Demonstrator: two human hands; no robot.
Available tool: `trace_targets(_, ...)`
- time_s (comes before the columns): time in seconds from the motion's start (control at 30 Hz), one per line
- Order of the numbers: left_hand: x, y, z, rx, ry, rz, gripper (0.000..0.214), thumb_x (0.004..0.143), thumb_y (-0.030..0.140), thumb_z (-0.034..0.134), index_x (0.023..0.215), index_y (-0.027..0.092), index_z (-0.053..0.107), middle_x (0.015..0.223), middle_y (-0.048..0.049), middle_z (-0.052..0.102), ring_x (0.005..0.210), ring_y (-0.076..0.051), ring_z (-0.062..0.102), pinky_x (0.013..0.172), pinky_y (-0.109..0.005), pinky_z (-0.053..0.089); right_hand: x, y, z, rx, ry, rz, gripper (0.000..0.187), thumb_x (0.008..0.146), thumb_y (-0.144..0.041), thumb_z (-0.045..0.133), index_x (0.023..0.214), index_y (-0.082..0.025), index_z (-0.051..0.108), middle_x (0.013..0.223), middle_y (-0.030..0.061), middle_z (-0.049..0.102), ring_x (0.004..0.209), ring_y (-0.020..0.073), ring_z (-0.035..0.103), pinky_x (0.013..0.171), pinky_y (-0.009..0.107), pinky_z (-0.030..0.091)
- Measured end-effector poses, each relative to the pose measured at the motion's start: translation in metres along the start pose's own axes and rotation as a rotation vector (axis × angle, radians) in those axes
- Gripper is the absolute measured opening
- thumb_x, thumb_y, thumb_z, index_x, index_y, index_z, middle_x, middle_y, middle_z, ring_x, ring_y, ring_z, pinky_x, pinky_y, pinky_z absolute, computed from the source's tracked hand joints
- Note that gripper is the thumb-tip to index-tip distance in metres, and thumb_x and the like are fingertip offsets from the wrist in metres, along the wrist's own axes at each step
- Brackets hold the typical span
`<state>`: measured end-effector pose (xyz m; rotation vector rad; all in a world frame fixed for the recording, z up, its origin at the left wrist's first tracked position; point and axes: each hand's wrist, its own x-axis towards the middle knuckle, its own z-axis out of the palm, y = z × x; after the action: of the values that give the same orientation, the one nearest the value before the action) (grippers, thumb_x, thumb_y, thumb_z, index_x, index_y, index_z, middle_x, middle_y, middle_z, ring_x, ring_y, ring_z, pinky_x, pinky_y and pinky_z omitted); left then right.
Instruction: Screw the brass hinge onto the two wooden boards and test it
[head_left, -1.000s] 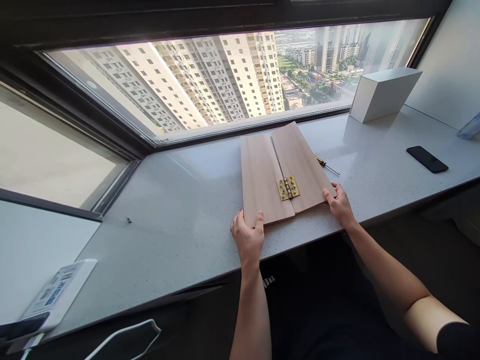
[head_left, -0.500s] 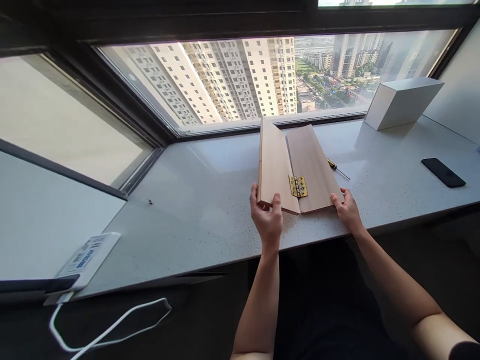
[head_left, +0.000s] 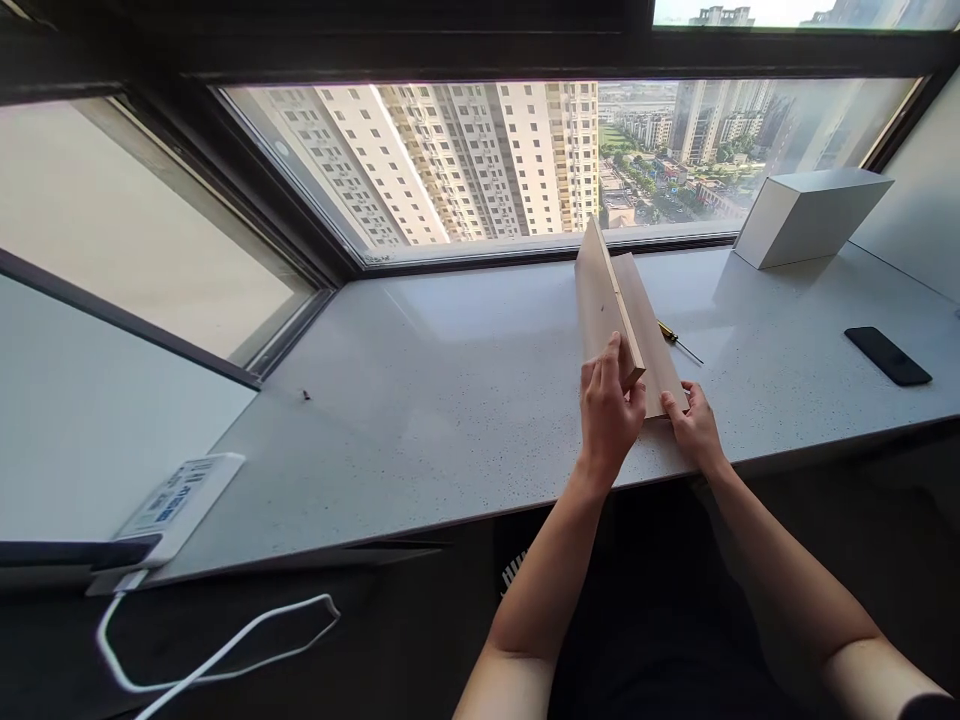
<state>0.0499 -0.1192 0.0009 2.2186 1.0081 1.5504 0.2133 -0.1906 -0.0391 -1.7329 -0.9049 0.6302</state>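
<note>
On the stone window ledge (head_left: 420, 420), I see the left board (head_left: 602, 295) has just swung up on edge, clamped in the left hand (head_left: 611, 420), while the right hand (head_left: 694, 428) pins the near end of the flat board (head_left: 655, 340), a small screwdriver (head_left: 676, 340) lying just beside it.

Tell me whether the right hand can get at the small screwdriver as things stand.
Probably yes. The right hand sits on the near end of the flat wooden board, and the small screwdriver lies on the stone countertop just past the board's right edge. Nothing appears to block the way, though the hand would have to leave the board.
</note>
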Motion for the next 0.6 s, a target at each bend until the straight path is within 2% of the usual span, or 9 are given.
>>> trace_targets(0.2, -0.009, 0.006, 0.013, 0.025, -0.049, 0.008, 0.077, 0.108, 0.007, 0.063, 0.182, 0.021, 0.048, 0.161, -0.0206, 0.076, 0.147, -0.036, 0.073, 0.125, -0.057, 0.063, 0.000, 0.007, 0.008, 0.065, -0.082, -0.031, 0.070, 0.091, -0.085, 0.070, 0.127, -0.026, 0.058, 0.121, 0.0185, 0.091, 0.098, 0.0352, 0.087, 0.085, 0.048, 0.067)
trace_targets(0.37, -0.001, 0.002, -0.001, 0.001, 0.021, -0.031, 0.063, 0.113, 0.013, 0.058, 0.175, 0.020, 0.056, 0.164, -0.0217, 0.074, 0.151, -0.035, 0.070, 0.125, -0.058, 0.063, 0.003, 0.010, 0.007, 0.096, -0.099, -0.002, 0.074, 0.091, -0.086, 0.069, 0.131, -0.026, 0.055, 0.132, 0.0206, 0.088, 0.102, 0.0354, 0.087, 0.086, 0.049, 0.069)
trace_targets(0.43, 0.003, -0.002, -0.013, -0.010, 0.073, -0.076, 0.055, 0.116, 0.020, 0.058, 0.171, 0.019, 0.060, 0.160, -0.0219, 0.076, 0.148, -0.035, 0.072, 0.119, -0.054, 0.067, 0.005, 0.011, 0.006, 0.094, -0.092, 0.006, 0.074, 0.089, -0.086, 0.069, 0.130, -0.026, 0.055, 0.131, 0.0214, 0.088, 0.107, 0.0373, 0.087, 0.090, 0.051, 0.069)
trace_targets(0.6, 0.007, -0.014, -0.045, -0.050, 0.212, -0.265, 0.049, 0.116, 0.036, 0.065, 0.160, 0.015, 0.067, 0.149, -0.0239, 0.079, 0.122, -0.029, 0.082, 0.086, -0.036, 0.073, 0.007, 0.013, 0.005, 0.082, -0.074, 0.014, 0.078, 0.089, -0.086, 0.070, 0.134, -0.024, 0.058, 0.135, 0.0234, 0.086, 0.116, 0.0398, 0.084, 0.097, 0.054, 0.066)
